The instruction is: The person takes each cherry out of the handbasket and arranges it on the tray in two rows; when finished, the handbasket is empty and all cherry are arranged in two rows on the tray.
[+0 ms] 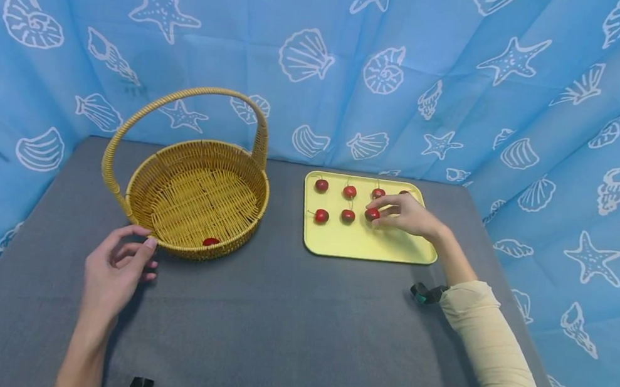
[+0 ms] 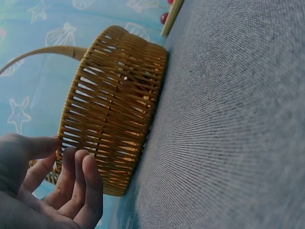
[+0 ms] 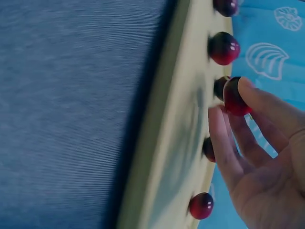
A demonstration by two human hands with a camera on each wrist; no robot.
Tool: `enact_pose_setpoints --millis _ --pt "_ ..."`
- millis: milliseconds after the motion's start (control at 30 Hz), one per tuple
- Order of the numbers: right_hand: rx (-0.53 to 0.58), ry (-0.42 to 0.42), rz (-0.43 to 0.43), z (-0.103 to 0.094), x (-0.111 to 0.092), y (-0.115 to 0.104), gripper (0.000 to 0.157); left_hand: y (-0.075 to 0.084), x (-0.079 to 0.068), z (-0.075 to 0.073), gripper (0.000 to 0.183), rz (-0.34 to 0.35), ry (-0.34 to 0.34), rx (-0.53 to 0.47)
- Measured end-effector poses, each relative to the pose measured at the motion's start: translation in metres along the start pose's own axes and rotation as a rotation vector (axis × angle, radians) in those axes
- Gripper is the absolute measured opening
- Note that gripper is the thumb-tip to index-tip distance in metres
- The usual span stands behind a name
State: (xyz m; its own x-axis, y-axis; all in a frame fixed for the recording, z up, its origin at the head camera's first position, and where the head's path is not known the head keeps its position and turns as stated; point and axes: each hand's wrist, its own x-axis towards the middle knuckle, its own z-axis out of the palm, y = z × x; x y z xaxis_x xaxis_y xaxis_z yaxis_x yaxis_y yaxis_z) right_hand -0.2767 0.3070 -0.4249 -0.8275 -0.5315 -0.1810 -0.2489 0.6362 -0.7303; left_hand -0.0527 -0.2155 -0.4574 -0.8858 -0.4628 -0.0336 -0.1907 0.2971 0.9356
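My left hand (image 1: 118, 261) pinches the near-left rim of a round, golden woven basket (image 1: 193, 247) between thumb and fingers. The basket has a tall arched handle, and one red cherry (image 1: 211, 242) lies inside against its near wall. Over a pale yellow tray (image 1: 333, 243), my right hand (image 1: 406, 216) holds a dark red cherry (image 3: 234, 98) between its thumb and fingertips. Several more cherries with stems sit on the tray, among them a left one (image 1: 321, 216) and a middle one (image 1: 348, 216); the far-right one (image 1: 404, 193) is partly hidden by the hand.
Basket and tray stand side by side on a grey cloth-covered table (image 1: 273, 328), with a strip of cloth between them. A blue curtain (image 1: 330, 107) with white shells and starfish hangs close behind and along the sides.
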Motion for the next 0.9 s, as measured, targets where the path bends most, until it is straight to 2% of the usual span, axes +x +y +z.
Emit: enact_pose_setpoints --millis 167,333,900 --pt "-0.043 0.014 -0.008 0.005 -0.001 0.006 0.036 0.001 -0.001 0.0 0.032 0.007 -0.002 -0.003" --pt "-0.037 0.012 0.011 0.007 -0.004 0.011 0.037 0.001 -0.002 -0.001 0.031 0.009 -0.005 -0.011" --pt "-0.03 0.028 -0.011 0.005 -0.006 0.017 0.042 0.001 -0.002 0.0 0.033 0.008 -0.005 0.013"
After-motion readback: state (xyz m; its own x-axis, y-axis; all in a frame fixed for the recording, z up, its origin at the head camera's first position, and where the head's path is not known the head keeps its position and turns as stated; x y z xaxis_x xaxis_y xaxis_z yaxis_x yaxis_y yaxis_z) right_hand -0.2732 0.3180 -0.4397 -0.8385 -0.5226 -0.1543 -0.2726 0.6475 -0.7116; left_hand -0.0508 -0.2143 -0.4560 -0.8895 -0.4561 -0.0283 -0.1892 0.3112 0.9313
